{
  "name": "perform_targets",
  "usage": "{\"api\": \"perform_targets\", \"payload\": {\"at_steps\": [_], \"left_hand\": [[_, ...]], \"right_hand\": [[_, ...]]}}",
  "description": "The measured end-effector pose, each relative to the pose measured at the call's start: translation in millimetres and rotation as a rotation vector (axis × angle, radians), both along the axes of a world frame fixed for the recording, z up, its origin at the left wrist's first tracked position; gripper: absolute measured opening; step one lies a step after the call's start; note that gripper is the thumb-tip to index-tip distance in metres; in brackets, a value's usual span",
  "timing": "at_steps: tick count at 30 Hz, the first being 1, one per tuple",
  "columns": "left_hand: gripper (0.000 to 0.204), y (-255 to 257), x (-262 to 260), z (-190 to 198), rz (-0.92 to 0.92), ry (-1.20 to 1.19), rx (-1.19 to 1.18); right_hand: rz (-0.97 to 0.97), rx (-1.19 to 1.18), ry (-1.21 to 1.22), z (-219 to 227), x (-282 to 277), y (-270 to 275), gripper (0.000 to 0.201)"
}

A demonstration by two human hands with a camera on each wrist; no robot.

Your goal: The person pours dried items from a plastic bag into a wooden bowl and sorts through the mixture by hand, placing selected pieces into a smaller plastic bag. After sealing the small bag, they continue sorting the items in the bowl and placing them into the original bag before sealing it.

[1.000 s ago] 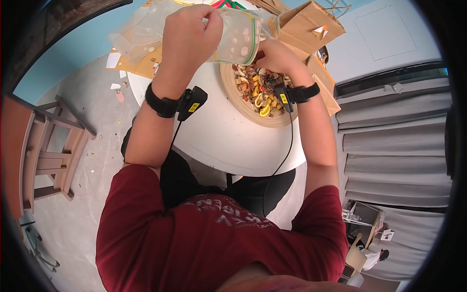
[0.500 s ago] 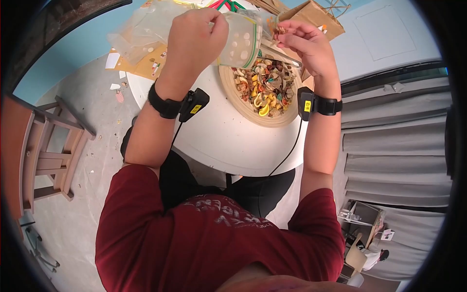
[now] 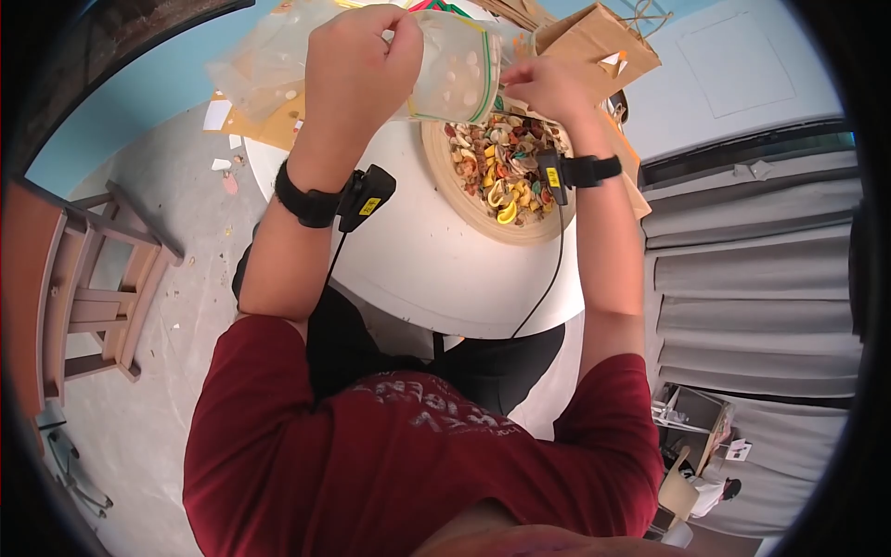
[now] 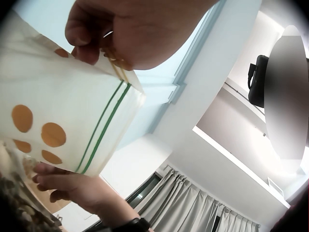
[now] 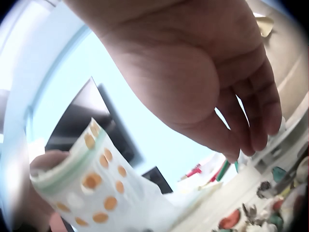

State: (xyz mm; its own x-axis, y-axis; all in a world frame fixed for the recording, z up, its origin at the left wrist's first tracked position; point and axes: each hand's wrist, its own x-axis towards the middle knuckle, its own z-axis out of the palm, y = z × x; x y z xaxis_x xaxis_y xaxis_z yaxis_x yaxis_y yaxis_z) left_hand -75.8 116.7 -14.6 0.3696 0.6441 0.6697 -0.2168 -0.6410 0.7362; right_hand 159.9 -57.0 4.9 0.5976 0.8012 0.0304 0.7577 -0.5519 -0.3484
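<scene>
My left hand (image 3: 362, 70) pinches the upper edge of a translucent zip bag (image 3: 452, 79) with round dots and a green seal line. In the left wrist view the dotted bag (image 4: 53, 111) hangs from the fingers, its sealing strip toward the camera side. My right hand (image 3: 554, 91) is beside the bag's mouth, over the far edge of a round wooden tray (image 3: 445, 190). On the tray lies a heap of dried potpourri (image 3: 510, 158) with yellow peel slices (image 3: 506, 212). In the right wrist view the right hand's fingers (image 5: 260, 111) hang loosely bent, with nothing visible between them.
A brown paper bag (image 3: 580, 51) stands behind the right hand. Clear plastic (image 3: 264, 65) and an orange-brown sheet (image 3: 260, 121) lie at the table's left. The white table (image 3: 399, 251) curves in front of the body. Scraps and a wooden chair (image 3: 102, 288) are on the left.
My right hand rose off the tray with a few potpourri pieces, beside the bag's mouth, then came down and inward over the tray's far edge. The left hand keeps its pinch on the bag.
</scene>
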Motion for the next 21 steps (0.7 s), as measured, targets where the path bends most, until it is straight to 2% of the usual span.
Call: {"api": "perform_targets", "payload": {"at_steps": [1,7,10,11,13,16,19,21], "left_hand": [[0.019,1,-1,0,0.003,-0.003,-0.002],[0.019,4,-4,0,0.007,-0.002,-0.017],[0.019,7,-6,1,0.030,-0.007,0.011],[0.019,8,-6,1,0.040,-0.006,0.025],[0.020,10,-7,0,0.037,-0.013,0.023],[0.020,11,-8,-1,0.025,-0.002,0.009],[0.020,9,-7,-2,0.013,-0.003,-0.002],[0.021,8,-6,-2,0.004,-0.004,-0.006]], "right_hand": [[0.026,-0.077,-0.103,-10,4,4,0.025],[0.096,-0.293,-0.279,-55,21,33,0.020],[0.144,-0.185,-0.339,-66,23,36,0.019],[0.122,-0.109,-0.258,-65,25,34,0.019],[0.078,0.040,-0.097,-40,12,32,0.020],[0.024,0.416,0.041,-6,-6,27,0.019],[0.128,0.778,0.230,40,-56,22,0.016],[0.226,0.747,0.228,39,-60,19,0.017]]}}
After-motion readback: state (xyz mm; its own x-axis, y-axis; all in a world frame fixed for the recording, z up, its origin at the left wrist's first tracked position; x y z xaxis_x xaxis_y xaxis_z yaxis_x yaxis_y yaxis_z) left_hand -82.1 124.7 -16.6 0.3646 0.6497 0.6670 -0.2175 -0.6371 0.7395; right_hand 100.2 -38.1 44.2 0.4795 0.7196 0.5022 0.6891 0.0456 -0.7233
